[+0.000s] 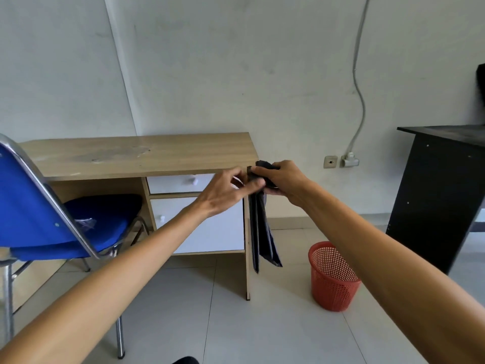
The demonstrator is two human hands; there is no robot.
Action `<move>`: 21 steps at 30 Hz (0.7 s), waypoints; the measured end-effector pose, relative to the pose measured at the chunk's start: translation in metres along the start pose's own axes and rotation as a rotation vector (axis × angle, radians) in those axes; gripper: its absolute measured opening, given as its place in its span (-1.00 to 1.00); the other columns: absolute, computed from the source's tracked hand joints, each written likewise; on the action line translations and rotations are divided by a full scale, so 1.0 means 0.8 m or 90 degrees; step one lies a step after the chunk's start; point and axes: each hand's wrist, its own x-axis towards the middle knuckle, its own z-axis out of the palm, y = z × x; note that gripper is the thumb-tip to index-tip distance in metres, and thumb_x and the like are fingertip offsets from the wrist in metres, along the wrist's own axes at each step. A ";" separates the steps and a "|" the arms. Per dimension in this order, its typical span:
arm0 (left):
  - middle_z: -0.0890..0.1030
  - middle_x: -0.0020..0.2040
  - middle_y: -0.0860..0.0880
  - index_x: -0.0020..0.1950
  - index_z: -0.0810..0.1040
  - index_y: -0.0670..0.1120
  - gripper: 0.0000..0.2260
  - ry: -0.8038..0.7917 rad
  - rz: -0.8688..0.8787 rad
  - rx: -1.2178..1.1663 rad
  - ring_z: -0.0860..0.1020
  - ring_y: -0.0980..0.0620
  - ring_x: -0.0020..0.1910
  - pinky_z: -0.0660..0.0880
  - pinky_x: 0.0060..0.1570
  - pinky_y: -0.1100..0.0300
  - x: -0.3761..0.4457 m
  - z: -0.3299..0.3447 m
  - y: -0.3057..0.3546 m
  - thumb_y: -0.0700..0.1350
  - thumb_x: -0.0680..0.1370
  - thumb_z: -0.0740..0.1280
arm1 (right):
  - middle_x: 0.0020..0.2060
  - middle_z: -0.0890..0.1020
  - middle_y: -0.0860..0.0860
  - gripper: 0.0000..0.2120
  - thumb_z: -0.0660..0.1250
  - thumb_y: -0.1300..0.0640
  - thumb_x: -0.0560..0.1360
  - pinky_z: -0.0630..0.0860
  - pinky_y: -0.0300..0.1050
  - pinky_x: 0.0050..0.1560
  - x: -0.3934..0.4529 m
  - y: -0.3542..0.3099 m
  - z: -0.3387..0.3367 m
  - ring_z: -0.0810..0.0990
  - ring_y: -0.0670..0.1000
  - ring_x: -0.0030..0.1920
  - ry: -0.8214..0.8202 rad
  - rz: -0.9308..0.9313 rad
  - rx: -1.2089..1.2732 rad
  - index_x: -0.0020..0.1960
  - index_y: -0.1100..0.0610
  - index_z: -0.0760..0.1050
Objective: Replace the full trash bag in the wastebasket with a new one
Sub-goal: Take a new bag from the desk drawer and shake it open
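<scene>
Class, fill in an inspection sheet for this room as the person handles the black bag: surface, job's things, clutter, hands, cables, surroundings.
Surface: pale tiled floor; wooden desk top bare, with stains.
Job's things: folded black trash bag hanging from the hands; red mesh wastebasket upright on the floor, no liner seen in it.
Clutter: small clear wrapper on the blue chair seat.
Hands: left hand pinches the bag's top; right hand grips the folded part.
Cables: grey cable runs down the wall to a plug beside a socket.
Surroundings: white wall; black desk at right.
</scene>
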 end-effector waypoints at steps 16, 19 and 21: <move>0.66 0.19 0.09 0.30 0.58 0.03 -0.74 -0.046 -0.173 -0.240 0.59 0.16 0.23 0.44 0.29 0.20 0.007 0.013 -0.054 -0.01 0.71 0.15 | -0.21 0.59 0.03 -0.76 0.44 0.01 0.53 0.53 -0.21 -0.29 0.020 0.030 0.010 0.54 -0.04 -0.25 -0.035 0.192 0.110 -0.07 0.20 0.56; 0.67 0.14 0.10 0.29 0.57 0.03 -0.75 -0.023 -0.219 -0.299 0.62 0.20 0.12 0.51 0.13 0.27 0.006 0.011 -0.059 -0.02 0.71 0.15 | -0.20 0.59 0.04 -0.89 0.41 0.16 0.56 0.49 -0.24 -0.38 0.022 0.034 0.015 0.52 -0.06 -0.29 -0.043 0.139 0.160 -0.10 0.17 0.54; 0.68 0.14 0.06 0.31 0.57 0.00 -0.72 0.011 -0.243 -0.310 0.64 0.17 0.08 0.53 -0.02 0.27 0.008 0.007 -0.062 0.00 0.71 0.15 | -0.16 0.60 0.05 -0.92 0.38 0.20 0.57 0.52 -0.23 -0.38 0.024 0.035 0.015 0.56 -0.04 -0.24 -0.050 0.113 0.184 -0.09 0.16 0.53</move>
